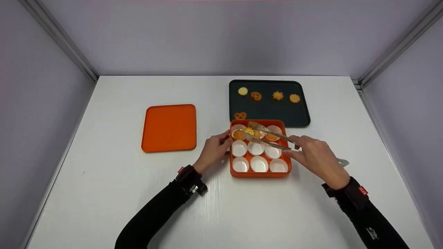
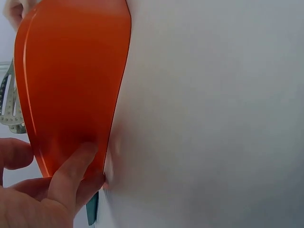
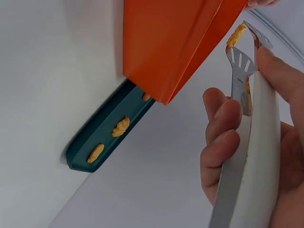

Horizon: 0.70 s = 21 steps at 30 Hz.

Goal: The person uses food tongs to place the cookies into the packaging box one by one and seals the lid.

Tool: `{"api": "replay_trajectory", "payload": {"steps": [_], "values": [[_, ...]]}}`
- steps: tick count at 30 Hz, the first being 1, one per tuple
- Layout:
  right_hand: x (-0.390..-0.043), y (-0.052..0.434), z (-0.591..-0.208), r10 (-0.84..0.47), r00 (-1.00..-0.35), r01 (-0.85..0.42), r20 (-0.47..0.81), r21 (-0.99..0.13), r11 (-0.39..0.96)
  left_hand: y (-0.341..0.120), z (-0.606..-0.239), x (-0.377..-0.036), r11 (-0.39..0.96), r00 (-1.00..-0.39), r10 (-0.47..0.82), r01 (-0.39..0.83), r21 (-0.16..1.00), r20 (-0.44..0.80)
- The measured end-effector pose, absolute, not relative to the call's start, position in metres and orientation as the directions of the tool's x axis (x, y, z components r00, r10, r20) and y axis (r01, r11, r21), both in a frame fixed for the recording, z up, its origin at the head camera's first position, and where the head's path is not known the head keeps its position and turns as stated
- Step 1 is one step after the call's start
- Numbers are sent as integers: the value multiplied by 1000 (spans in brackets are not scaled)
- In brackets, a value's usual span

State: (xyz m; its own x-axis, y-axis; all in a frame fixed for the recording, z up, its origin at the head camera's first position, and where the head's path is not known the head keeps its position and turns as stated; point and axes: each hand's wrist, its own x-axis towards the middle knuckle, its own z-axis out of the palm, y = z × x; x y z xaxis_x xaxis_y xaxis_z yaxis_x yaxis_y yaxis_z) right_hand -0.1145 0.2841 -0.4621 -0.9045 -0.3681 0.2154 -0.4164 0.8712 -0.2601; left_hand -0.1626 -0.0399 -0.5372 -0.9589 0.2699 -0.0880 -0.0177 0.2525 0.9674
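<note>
An orange box [image 1: 260, 173] with several white paper cups stands mid-table. My left hand [image 1: 215, 149] grips its left wall [image 2: 71, 90], fingers curled against the side. My right hand [image 1: 316, 157] grips metal tongs [image 1: 268, 135] that reach over the box's back row. The tong tips pinch a yellow-orange cookie [image 1: 248, 131] above the back-row cups, also seen as a cookie [image 3: 236, 35] between the tong tips [image 3: 240, 64] in the right wrist view. Some back-row cups hold cookies.
A dark tray [image 1: 297, 116] behind the box carries several cookies; in the right wrist view the dark tray [image 3: 90, 147] shows past the box corner. An orange lid [image 1: 169, 127] lies flat to the left. White walls enclose the white table [image 1: 242, 214].
</note>
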Motion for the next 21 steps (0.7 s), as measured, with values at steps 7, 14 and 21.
{"api": "replay_trajectory", "payload": {"steps": [7, 14, 21], "values": [[-109, 275, -466, -393, -902, -429, 180, -256, 866, -39, -537, -163, 232, -956, 270, -49, 972, -113], [-108, 268, -470, -427, -890, -454, 160, -222, 863, -40, -536, -163, 205, -955, 273, -62, 977, -118], [-110, 262, -471, -439, -892, -451, 107, -217, 865, -41, -537, -163, 201, -954, 286, -32, 979, -90]]}}
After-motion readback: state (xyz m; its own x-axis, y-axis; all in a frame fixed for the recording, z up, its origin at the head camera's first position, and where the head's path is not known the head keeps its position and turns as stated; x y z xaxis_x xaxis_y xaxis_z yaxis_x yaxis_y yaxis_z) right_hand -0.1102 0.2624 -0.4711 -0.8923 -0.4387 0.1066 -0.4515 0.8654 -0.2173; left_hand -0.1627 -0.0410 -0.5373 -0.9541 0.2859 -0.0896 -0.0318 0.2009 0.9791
